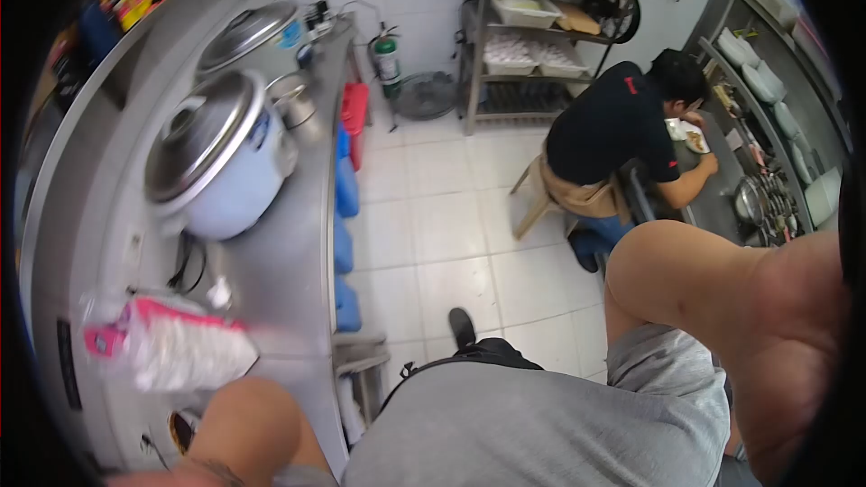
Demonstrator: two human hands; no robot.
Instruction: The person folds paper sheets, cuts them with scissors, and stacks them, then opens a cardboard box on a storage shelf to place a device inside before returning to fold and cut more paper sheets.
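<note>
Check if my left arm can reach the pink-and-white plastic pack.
Probably yes: your left arm is bent close beside the pink-and-white plastic pack, and nothing visible stands between them.

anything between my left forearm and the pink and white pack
A round, dark-rimmed thing sits between them in view, just below the pack and beside the left forearm, with a thin dark cable left of it.

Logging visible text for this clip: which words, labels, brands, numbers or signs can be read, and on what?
Readable text: none.
Too blurred: print on the pink-and-white plastic pack and the upper-shelf packages.
Too small: label on the green fire extinguisher; blue sticker on the rear cooker; red marks on the black shirt.
</note>
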